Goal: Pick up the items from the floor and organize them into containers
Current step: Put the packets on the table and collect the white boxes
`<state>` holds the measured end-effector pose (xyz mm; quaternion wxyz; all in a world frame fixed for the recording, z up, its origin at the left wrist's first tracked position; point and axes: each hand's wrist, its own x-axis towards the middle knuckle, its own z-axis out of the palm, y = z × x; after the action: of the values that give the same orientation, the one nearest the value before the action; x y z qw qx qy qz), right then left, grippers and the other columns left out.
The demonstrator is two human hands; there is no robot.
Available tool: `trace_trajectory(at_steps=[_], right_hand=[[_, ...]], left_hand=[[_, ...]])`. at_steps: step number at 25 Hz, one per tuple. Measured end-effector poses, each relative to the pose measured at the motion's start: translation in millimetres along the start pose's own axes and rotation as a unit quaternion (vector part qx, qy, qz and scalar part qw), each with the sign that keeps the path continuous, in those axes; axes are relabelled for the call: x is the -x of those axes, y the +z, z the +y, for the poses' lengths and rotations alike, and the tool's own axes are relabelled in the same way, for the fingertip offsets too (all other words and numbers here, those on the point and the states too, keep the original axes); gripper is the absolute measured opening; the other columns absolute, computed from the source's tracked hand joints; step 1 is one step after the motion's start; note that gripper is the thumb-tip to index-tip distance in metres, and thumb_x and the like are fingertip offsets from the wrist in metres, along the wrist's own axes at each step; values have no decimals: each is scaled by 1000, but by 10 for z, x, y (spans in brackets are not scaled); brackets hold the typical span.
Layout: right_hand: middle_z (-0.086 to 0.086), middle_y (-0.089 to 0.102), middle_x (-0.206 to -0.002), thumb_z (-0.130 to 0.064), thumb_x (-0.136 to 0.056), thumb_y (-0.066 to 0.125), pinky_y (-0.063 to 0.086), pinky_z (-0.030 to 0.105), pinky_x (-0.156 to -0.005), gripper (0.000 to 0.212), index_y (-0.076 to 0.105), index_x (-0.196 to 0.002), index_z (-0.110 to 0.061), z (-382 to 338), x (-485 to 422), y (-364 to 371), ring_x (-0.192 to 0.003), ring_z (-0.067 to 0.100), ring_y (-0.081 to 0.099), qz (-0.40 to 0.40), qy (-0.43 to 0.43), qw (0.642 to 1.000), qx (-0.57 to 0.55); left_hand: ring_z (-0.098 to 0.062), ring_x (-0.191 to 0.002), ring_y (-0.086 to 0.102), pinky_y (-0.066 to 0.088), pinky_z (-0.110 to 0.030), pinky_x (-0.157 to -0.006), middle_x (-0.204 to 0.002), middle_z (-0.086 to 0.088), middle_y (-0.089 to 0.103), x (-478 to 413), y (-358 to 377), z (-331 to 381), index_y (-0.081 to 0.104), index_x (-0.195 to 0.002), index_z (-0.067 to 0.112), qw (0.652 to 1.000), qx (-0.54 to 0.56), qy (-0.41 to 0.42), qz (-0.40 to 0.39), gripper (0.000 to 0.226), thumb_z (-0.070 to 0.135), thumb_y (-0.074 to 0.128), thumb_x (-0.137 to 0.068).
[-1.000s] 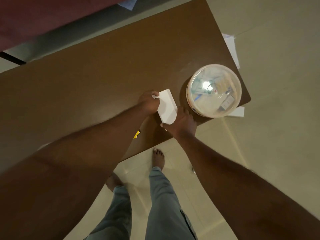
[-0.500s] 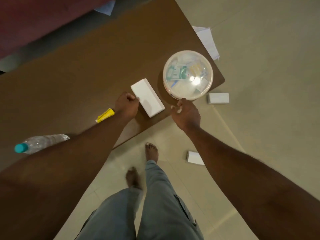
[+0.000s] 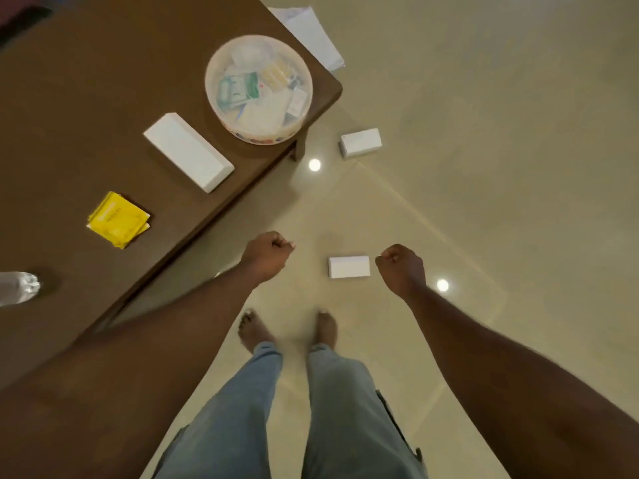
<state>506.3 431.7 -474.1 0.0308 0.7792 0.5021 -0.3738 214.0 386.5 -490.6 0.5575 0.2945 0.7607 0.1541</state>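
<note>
Two small white boxes lay on the floor (image 3: 484, 167): the near box (image 3: 349, 267) at about 12 o'clock from the feet, between the two hands, and the far box (image 3: 360, 142) further out at roughly 1 o'clock, just beside the table corner. A sheet of paper (image 3: 311, 36) also lay on the floor beyond that corner, partly hidden by the table edge. The round container (image 3: 258, 88) sat on the brown table (image 3: 86, 98) at 11 o'clock, no lid visible on it, already well filled with packets and small cartons. A long white box (image 3: 188, 152) and a yellow packet (image 3: 118, 219) rested on the tabletop toward 10 o'clock, and part of a clear bottle (image 3: 17, 288) showed at 9 o'clock. Left hand (image 3: 266, 254) was curled into a loose fist, holding nothing visible; right hand (image 3: 403, 267) likewise fisted and empty, both hanging above the floor. Judged step: reach down for the near box. Risks noted: the container looked nearly full, so another box could sit proud or slide off; it also stood near the table corner, so a careless push could tip it over the edge; the polished tile looked slick, so a box could skid away from the fingers
</note>
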Motion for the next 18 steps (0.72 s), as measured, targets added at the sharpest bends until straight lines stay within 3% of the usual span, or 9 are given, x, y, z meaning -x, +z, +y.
trace_trajectory(at_steps=[3,7,11,16,18], right_hand=[[-8,68,-87,-28,-82,67,39,21,-74,10,70,-88,-20,495,-217,12,-84,17,62,-2,16,1000,-23],[-8,68,-84,-28,-85,67,40,23,-74,8,69,-85,-20,1169,-792,271,-84,17,62,-26,24,998,-55],[-5,71,-88,-28,-86,66,42,24,-75,10,69,-88,-19,1957,-1447,719,-86,18,63,-62,26,996,-66],[3,74,-87,-32,-82,67,59,41,-84,16,68,-84,-17,2726,-2318,1443,-89,26,71,-88,149,973,-156],[10,74,-86,-29,-83,65,59,40,-75,18,66,-82,-11,2827,-2645,1746,-84,28,73,-103,191,954,-205]], left_hand=[[-26,-86,72,55,-36,-80,-89,-4,74,-156,531,-117,62,-82,15,997,-62,-17,-41,30,43,70,-86],[-23,-84,63,44,-29,-68,-89,-2,70,-580,1422,-167,59,-82,18,988,-141,-22,-55,26,41,70,-88],[-22,-89,60,43,-28,-69,-93,1,65,-1235,2412,-346,60,-86,18,973,-216,-3,-86,20,35,71,-87],[-25,-117,58,49,-35,-96,-124,-4,62,-2271,3348,-742,64,-107,20,942,-319,45,-94,30,32,76,-83],[-26,-120,55,48,-37,-98,-129,-6,57,-2666,3559,-883,61,-115,20,933,-348,53,-74,36,32,75,-84]])
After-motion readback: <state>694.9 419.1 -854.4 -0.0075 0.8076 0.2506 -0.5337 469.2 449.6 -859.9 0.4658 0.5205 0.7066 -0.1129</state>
